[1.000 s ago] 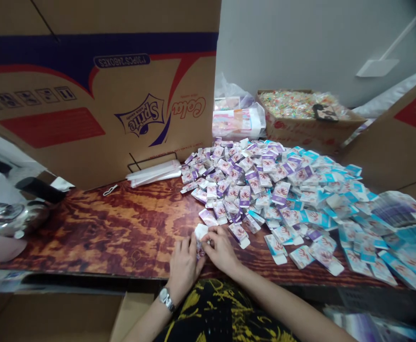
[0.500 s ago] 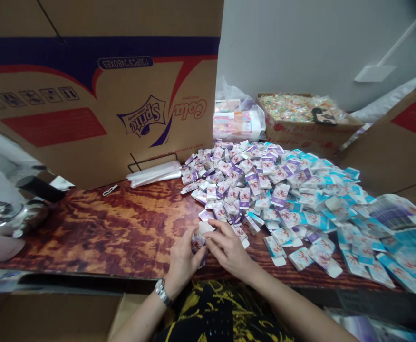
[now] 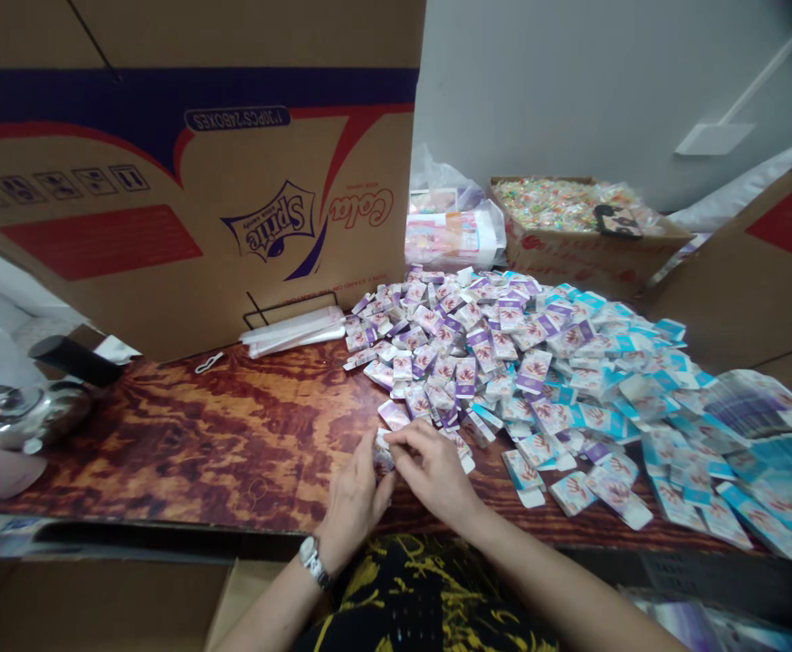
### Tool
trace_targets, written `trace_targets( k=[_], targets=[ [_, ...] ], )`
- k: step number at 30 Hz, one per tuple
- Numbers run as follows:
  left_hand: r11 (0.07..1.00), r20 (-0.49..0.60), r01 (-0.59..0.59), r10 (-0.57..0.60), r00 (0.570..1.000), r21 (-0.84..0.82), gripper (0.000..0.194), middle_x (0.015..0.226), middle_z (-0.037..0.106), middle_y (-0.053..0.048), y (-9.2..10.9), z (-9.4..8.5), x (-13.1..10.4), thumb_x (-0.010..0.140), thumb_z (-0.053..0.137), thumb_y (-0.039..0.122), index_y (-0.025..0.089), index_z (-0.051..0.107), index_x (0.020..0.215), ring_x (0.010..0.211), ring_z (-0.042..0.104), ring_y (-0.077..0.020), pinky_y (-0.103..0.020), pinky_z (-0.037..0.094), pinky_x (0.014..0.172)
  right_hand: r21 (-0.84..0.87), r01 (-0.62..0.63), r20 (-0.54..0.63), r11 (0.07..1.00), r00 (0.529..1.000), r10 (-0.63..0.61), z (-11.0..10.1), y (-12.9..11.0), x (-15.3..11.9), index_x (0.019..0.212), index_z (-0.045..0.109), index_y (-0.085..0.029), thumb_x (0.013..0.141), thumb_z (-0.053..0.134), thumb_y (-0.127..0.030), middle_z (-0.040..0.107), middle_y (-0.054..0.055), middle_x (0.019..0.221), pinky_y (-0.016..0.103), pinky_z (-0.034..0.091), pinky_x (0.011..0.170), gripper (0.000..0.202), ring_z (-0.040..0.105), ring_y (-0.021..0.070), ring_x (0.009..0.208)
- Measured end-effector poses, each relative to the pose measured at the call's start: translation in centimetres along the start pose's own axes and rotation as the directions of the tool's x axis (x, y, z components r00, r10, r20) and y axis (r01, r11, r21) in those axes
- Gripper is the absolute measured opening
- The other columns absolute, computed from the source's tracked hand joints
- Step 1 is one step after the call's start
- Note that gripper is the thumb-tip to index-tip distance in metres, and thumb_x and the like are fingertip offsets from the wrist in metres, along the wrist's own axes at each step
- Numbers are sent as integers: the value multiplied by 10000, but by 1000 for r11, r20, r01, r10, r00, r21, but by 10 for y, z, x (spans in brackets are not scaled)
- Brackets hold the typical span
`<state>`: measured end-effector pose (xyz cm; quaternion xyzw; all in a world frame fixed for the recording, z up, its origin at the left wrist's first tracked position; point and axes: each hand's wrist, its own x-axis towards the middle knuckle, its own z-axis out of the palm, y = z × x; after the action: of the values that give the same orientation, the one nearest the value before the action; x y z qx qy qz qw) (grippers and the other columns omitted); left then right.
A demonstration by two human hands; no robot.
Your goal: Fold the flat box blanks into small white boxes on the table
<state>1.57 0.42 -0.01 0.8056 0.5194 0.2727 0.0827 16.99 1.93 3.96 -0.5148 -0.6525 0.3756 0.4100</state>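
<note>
Near the table's front edge, my left hand point(image 3: 357, 489) is closed around a small printed box point(image 3: 383, 451), mostly covered by the fingers. My right hand point(image 3: 431, 466) meets it from the right, its fingers pinched on the upper end of the same box. Just beyond my hands and to the right spreads a large pile of small purple and blue boxes point(image 3: 483, 353), some with end flaps sticking out. A purple box point(image 3: 394, 416) lies right behind my fingers.
A large cardboard carton point(image 3: 185, 208) stands at the back left, with white flat strips point(image 3: 293, 333) at its foot. An open box of wrapped sweets point(image 3: 586, 254) is at the back. A metal kettle point(image 3: 42, 417) sits far left on the patterned table point(image 3: 198, 444).
The white flap that stood up on the held box no longer shows. My right fingers have closed in over its top, and my left hand has turned slightly.
</note>
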Motion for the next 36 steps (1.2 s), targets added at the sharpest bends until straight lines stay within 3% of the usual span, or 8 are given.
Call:
trace_targets(
  k=[9,12,16,19,22,26,29,36],
  targets=[
    [997,41,65,-64,997,-36,680,1210,572,-173,3,0,7,860,405,167,134,60,1445,985,633,-224,-309,536,760,242,-15,76,970,997,-4,11,6,-12,1118,628,-240,846,538,-219,612,65,1153,385,380,992,288,534,214,1106],
    [997,54,41,-37,998,-68,732,1330,473,-179,-1,-11,10,869,488,327,139,75,1444,1125,554,-244,-344,493,877,484,-122,-39,866,986,161,-5,11,6,1086,622,-261,804,609,-312,659,36,1037,361,468,868,287,606,201,946],
    [995,26,88,-89,996,43,710,1310,476,-190,-16,-11,1,848,512,467,107,241,1397,1184,481,-283,-414,439,949,714,-96,-257,694,886,387,-26,22,25,1251,424,-309,843,491,-528,627,31,1038,312,514,681,468,618,157,786],
    [986,90,26,-41,995,166,654,1228,533,-195,-27,7,-14,825,529,490,85,388,1318,1111,506,-312,-454,448,914,512,-182,-191,840,929,317,-17,32,17,1207,491,-270,797,553,-536,625,41,953,319,497,656,492,593,175,745],
    [973,151,-17,-18,988,229,583,1223,533,-194,-31,26,-26,816,558,408,79,437,1281,1067,513,-309,-462,452,888,31,-144,18,989,990,143,8,43,-2,1003,639,-217,672,729,-340,611,72,916,363,465,767,364,562,236,864],
    [971,141,-3,-31,990,238,536,1199,542,-185,-33,37,-32,815,559,335,93,437,1277,1033,519,-293,-451,469,842,-585,40,227,810,967,115,33,51,-15,1028,629,-202,795,591,-264,563,119,1013,380,458,768,245,510,271,966],
    [974,113,-1,-26,993,226,538,1179,552,-183,-31,37,-33,818,555,324,82,419,1280,1019,520,-290,-449,469,840,-569,55,182,820,981,61,39,53,-15,955,637,-198,803,567,-207,542,102,1041,371,443,825,168,496,246,980],
    [989,7,17,-19,1000,149,525,1120,589,-178,-17,20,-21,810,518,227,84,374,1294,995,578,-267,-396,494,836,-124,-94,-6,988,996,94,35,36,-8,760,645,-190,803,577,-196,527,83,1115,356,407,945,80,511,218,1084]
  ],
)
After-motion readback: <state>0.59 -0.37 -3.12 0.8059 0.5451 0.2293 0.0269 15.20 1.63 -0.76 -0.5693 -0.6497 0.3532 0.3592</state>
